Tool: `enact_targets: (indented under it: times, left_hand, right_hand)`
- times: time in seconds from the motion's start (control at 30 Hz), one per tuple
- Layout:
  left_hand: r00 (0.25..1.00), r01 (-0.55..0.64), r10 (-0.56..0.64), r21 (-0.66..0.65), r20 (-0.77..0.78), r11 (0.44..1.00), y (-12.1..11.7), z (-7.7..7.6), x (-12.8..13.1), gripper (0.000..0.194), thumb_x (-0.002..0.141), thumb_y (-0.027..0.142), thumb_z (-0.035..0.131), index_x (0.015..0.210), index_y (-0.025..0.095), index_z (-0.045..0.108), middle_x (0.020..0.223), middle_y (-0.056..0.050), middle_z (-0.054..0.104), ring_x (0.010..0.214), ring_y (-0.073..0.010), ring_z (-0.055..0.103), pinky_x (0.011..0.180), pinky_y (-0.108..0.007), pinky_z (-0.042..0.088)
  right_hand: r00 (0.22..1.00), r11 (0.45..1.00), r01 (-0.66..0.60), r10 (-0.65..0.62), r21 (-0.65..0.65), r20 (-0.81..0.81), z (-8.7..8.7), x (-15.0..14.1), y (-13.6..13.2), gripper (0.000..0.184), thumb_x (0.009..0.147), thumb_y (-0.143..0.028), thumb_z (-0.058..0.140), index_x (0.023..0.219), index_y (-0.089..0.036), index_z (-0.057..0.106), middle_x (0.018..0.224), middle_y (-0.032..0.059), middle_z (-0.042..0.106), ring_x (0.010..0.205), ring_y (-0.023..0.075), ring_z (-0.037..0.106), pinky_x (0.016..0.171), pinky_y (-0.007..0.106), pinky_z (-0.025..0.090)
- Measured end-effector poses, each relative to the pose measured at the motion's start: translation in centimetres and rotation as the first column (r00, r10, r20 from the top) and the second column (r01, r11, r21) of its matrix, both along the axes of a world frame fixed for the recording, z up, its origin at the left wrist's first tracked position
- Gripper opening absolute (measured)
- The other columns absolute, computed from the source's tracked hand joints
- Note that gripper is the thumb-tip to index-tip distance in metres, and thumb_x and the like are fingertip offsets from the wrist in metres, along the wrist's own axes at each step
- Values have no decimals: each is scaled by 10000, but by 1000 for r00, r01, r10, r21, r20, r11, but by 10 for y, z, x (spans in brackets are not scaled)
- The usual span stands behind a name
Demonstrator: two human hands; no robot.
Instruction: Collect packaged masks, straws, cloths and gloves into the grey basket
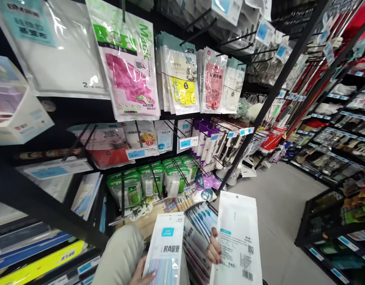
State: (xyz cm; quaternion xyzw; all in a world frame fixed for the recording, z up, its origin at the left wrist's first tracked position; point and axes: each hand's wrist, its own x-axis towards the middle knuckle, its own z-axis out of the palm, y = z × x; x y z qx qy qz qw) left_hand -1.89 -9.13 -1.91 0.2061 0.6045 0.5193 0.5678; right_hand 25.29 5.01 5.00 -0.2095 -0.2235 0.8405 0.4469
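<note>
Currently, your left hand (pixel 143 274) grips the straw packet (pixel 166 249), and your right hand (pixel 214 247) grips the white packet (pixel 237 215), with stacked packets (pixel 198 229) between.

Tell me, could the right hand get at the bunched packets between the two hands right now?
Probably yes: the bunched packets sit right beside the right hand, with no visible barrier between. However, its fingers hold a barcoded white packet, which it may need to put down first.
</note>
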Motion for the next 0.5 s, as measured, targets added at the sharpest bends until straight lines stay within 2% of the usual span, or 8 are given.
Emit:
enact_targets:
  times: [0.2,0.3,0.37,0.43,0.5]
  left_hand:
    - [1000,-18,18,-9,-14,1000,1,-5,1,592,430,496,828,895,238,569,868,-58,700,956,-344,613,875,-406,468]
    - [999,-20,21,14,-35,1000,1,-4,1,590,448,495,823,913,234,571,887,-64,696,956,-339,609,879,-404,462]
    - [999,-9,9,12,-37,1000,0,-2,1,593,468,503,814,935,232,569,907,-66,693,961,-333,608,891,-407,456]
    - [999,-1,1,3,-34,1000,0,1,2,602,469,507,815,938,229,560,899,-67,688,951,-330,611,898,-416,450]
    - [1000,3,-3,6,-29,1000,0,2,2,599,478,508,815,937,228,549,886,-68,685,946,-328,612,907,-424,442]
  right_hand:
    - [977,970,79,-120,230,174,-7,-2,12,826,501,-959,103,680,-279,536,335,-108,186,255,98,128,312,281,203]
    - [911,960,151,-228,236,343,-4,4,15,655,530,-923,263,558,-290,429,330,-107,210,249,93,156,298,264,197]
    - [837,946,248,-317,207,447,-2,12,13,535,588,-804,457,554,-277,369,387,-96,308,276,90,241,309,246,230]
    - [735,915,354,-400,193,548,1,23,9,429,647,-654,572,630,-258,408,502,-74,444,365,102,382,370,241,325]
    - [556,869,418,-474,264,682,5,36,6,378,689,-593,583,707,-239,452,594,-45,530,483,129,489,466,255,408]
